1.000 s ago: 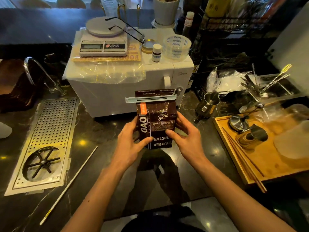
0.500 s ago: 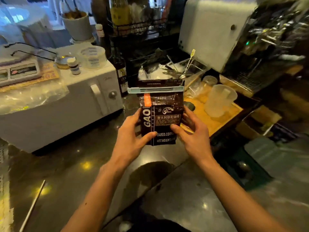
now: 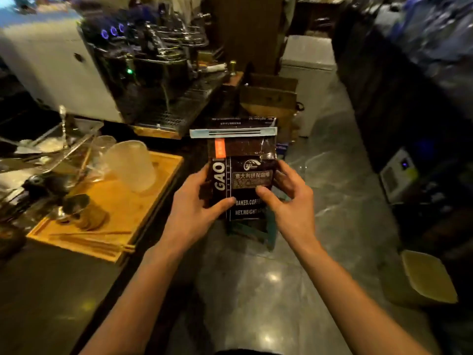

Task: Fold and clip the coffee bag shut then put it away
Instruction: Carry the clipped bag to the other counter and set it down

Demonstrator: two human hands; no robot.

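A dark brown coffee bag (image 3: 245, 160) with white lettering is held upright in front of me, above the floor past the counter's end. Its top is folded over, and a pale blue clip (image 3: 233, 132) runs across the fold. My left hand (image 3: 197, 206) grips the bag's lower left side with the thumb on the front. My right hand (image 3: 289, 198) grips the lower right side the same way. The bag's bottom edge is partly hidden behind my fingers.
To the left a wooden tray (image 3: 143, 211) holds a frosted plastic jug (image 3: 130, 165) and small metal tools. An espresso machine (image 3: 153, 73) stands behind it. Cardboard boxes (image 3: 268, 98), a white chest freezer (image 3: 307, 60) and a green stool (image 3: 256, 231) stand on the floor ahead. A yellowish bin (image 3: 427, 278) sits lower right.
My view has swung right, from the microwave and scale to the espresso machine and the floor. The bag stays clipped and in both hands and has moved off the counter.
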